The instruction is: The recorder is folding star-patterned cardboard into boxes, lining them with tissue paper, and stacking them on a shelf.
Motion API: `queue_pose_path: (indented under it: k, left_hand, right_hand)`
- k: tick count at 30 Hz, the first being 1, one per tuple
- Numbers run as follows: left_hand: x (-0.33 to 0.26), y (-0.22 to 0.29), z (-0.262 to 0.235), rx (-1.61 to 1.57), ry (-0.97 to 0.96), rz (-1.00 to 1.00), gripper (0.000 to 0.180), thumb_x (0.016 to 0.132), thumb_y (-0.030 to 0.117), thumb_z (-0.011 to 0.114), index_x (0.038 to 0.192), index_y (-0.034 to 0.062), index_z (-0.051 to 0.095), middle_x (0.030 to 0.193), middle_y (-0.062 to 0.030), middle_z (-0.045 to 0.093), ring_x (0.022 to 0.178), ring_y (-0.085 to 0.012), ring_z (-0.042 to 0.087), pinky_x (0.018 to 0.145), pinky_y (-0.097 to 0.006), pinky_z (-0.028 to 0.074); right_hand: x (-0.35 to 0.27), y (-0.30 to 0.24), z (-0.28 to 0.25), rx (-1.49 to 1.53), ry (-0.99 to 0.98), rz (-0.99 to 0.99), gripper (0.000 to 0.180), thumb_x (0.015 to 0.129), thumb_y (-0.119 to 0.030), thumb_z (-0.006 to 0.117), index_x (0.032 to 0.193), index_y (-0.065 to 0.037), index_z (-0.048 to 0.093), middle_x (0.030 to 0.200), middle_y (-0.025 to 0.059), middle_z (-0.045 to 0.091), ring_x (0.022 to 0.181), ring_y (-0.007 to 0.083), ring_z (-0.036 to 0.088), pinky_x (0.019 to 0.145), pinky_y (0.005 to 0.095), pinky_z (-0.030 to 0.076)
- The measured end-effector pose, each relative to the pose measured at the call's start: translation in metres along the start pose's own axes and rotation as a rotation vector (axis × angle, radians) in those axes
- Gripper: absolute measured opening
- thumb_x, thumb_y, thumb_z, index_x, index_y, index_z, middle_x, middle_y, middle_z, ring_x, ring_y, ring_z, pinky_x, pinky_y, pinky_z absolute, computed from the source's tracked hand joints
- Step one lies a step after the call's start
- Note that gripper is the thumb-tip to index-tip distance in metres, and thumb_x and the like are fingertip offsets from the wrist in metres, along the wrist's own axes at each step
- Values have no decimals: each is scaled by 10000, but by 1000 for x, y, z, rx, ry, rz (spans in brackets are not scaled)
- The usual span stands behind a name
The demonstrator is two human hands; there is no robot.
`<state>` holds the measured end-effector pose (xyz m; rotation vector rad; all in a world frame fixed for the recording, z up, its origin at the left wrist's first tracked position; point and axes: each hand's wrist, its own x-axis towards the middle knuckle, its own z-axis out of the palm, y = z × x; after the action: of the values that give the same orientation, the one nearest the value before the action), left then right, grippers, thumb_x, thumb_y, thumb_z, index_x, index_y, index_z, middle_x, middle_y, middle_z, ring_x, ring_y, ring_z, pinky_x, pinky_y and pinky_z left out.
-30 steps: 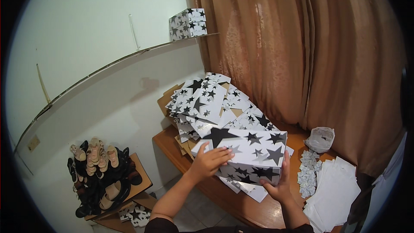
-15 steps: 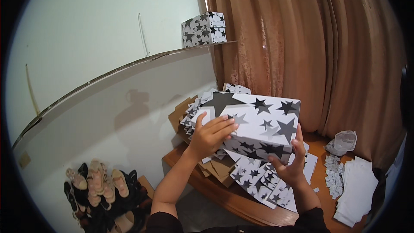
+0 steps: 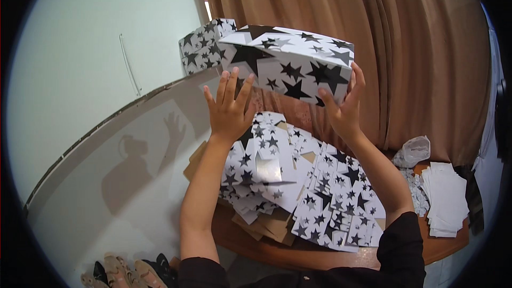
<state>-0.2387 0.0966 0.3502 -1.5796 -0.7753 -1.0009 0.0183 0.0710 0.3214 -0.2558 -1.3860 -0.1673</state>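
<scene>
A white box printed with black stars point(image 3: 290, 61) is raised high in front of the brown curtain, held between both hands. My left hand point(image 3: 229, 108) presses its near left side with fingers spread. My right hand point(image 3: 344, 108) supports its right underside. Just behind it to the left, a second star-printed box point(image 3: 202, 47) sits on the top ledge of the wall. Below my arms, a heap of flat star-printed box blanks point(image 3: 298, 181) covers the wooden table point(image 3: 266, 242).
A brown curtain point(image 3: 384, 48) hangs behind the table. A stack of white sheets point(image 3: 445, 197) and a crumpled plastic bag point(image 3: 413, 152) lie at the table's right end. Brown cardboard pieces point(image 3: 269, 226) stick out under the heap. Shoes point(image 3: 125, 272) sit on the floor at lower left.
Both hands have lifted the star box from just above the table heap up to the level of the box on the ledge.
</scene>
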Motion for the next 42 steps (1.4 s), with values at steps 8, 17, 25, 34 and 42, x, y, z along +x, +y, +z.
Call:
queue_pose_path:
  k: [8, 17, 25, 34, 42]
  left_hand:
    - [24, -58, 48, 225, -331, -228, 573, 797, 288, 590, 1342, 196, 437, 1501, -48, 222, 1399, -226, 170, 983, -706, 102]
    - [-3, -132, 149, 526, -305, -15, 687, 737, 387, 606, 1359, 171, 412, 1509, -86, 214, 1405, -215, 162, 1016, -619, -26]
    - [-6, -135, 197, 603, -271, 121, 677, 744, 408, 589, 1363, 218, 391, 1483, -62, 283, 1380, -171, 242, 1008, -599, -140]
    - [-17, -158, 226, 594, -226, 146, 692, 724, 502, 579, 1353, 264, 415, 1483, -4, 287, 1396, -90, 163, 1022, -586, -177]
    - [-17, -164, 219, 589, -228, 211, 639, 765, 504, 528, 1349, 265, 425, 1450, 13, 339, 1389, -66, 163, 1013, -583, -217]
  right_hand:
    - [78, 69, 50, -61, 196, -107, 722, 835, -88, 629, 1390, -61, 167, 1350, 237, 332, 1275, 311, 340, 1061, 395, 239]
    - [184, 142, 143, -249, 93, -171, 734, 845, -234, 652, 1407, -111, 196, 1407, 300, 238, 1365, 440, 136, 1071, 482, 228]
    - [248, 190, 230, -321, 4, -155, 712, 843, -190, 641, 1412, -176, 213, 1394, 372, 209, 1341, 479, 178, 1067, 483, 235]
    - [255, 227, 287, -274, -4, -140, 734, 835, -185, 636, 1420, -174, 194, 1368, 368, 246, 1293, 502, 241, 1029, 520, 274]
    - [269, 251, 329, -379, -29, 0, 774, 830, -271, 635, 1435, -252, 154, 1391, 355, 224, 1305, 535, 197, 985, 648, 253]
